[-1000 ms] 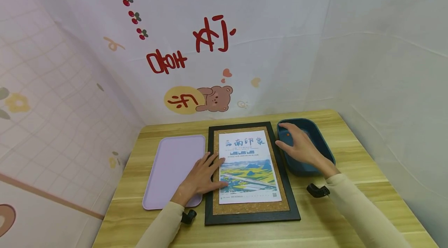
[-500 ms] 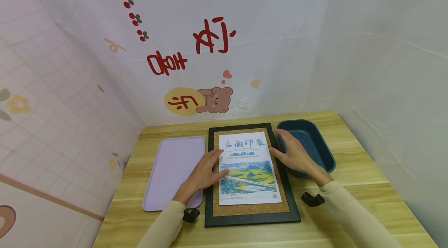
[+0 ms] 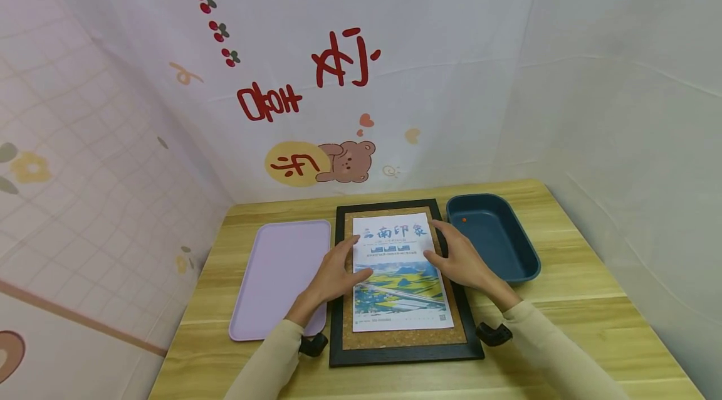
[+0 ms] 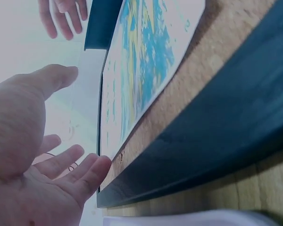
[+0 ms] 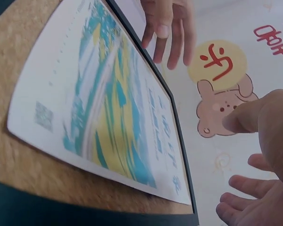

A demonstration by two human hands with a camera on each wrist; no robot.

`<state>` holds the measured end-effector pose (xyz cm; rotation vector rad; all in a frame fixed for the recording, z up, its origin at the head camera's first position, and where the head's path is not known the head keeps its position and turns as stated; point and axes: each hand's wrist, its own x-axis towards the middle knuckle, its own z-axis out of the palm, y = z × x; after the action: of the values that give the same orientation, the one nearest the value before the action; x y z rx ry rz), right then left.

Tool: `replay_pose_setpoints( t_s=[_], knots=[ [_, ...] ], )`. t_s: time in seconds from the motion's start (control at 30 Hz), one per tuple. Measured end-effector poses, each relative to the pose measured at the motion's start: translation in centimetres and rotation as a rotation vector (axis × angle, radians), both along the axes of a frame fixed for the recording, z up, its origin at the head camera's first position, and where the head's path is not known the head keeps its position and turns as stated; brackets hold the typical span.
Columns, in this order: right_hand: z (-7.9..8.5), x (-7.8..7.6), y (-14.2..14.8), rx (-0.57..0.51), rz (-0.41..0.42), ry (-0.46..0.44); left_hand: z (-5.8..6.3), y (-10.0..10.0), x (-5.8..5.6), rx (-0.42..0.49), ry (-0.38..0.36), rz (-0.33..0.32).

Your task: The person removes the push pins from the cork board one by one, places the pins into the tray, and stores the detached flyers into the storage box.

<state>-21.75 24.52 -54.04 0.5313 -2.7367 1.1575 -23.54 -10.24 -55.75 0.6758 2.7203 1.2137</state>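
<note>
A printed poster (image 3: 397,293) with blue lettering and a green-yellow landscape lies on a black-framed cork board (image 3: 403,338). Over the poster's left edge is my left hand (image 3: 334,274), fingers relaxed and thumb spread toward the print. On the opposite side, my right hand (image 3: 465,262) hovers at the right edge, thumb and fingertips overlapping the print in the head view. Nothing is held by either hand. The left wrist view shows the left palm (image 4: 26,188) upright beside the board. In the right wrist view the poster's corner by the square code (image 5: 43,117) curves slightly.
A lilac tray (image 3: 276,278) lies left of the board. To the right stands a deep blue bin (image 3: 502,243) with a small orange-red dot (image 3: 464,220) inside. Printed cloth (image 3: 440,86) hangs behind the wooden table (image 3: 592,300).
My right hand has moved left from over the blue bin to the poster's right edge. The left hand's fingers have drawn together and shifted slightly right. The poster and board have stayed put.
</note>
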Motion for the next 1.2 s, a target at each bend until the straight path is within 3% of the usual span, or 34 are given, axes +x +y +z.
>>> replay_pose_setpoints(
  t_s=[0.37,0.7,1.2],
  knots=[
    [-1.2,0.3,-1.5,0.0,-0.019,-0.052,-0.1,0.2,0.1,0.078,-0.083,0.036],
    [-1.9,0.3,-2.2,0.02,-0.076,-0.164,-0.2,0.1,0.1,0.086,-0.136,0.059],
    [-2.0,0.2,-2.4,0.025,-0.109,-0.187,0.1,0.2,0.1,0.104,-0.193,0.079]
  ],
)
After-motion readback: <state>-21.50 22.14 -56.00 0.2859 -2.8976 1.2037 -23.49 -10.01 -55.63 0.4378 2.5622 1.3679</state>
